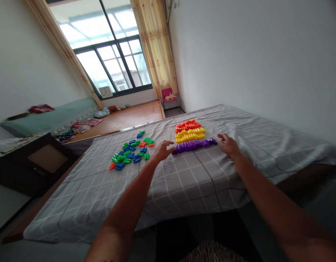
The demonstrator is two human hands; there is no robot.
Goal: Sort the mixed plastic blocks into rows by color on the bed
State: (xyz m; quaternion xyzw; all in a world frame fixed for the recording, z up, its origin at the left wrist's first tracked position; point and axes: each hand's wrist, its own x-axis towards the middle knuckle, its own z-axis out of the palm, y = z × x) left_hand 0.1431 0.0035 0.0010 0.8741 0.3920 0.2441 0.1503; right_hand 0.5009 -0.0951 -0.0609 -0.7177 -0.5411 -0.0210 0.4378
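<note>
On the grey checked cloth, small plastic pieces lie sorted by colour into rows: purple pieces [194,145] nearest me, yellow pieces [190,135] behind them, and orange-red pieces [186,126] at the back. My left hand [164,150] is by the left end of the purple row, its thumb and fingers apart with nothing between them. At the row's right end, my right hand [227,143] has its fingers apart and curved, just off the last purple pieces. Whether either hand touches the row is too small to tell. To the left lies a loose scatter of green pieces [119,159], blue pieces [136,158] and a few orange ones [112,166].
The checked cloth [168,182] covers a bed or table, wrinkled on the right along the white wall [252,54]. A dark cabinet [34,163] stands at the left. Beyond are a wooden platform [137,114], a pink chair [167,93] and a window [113,62].
</note>
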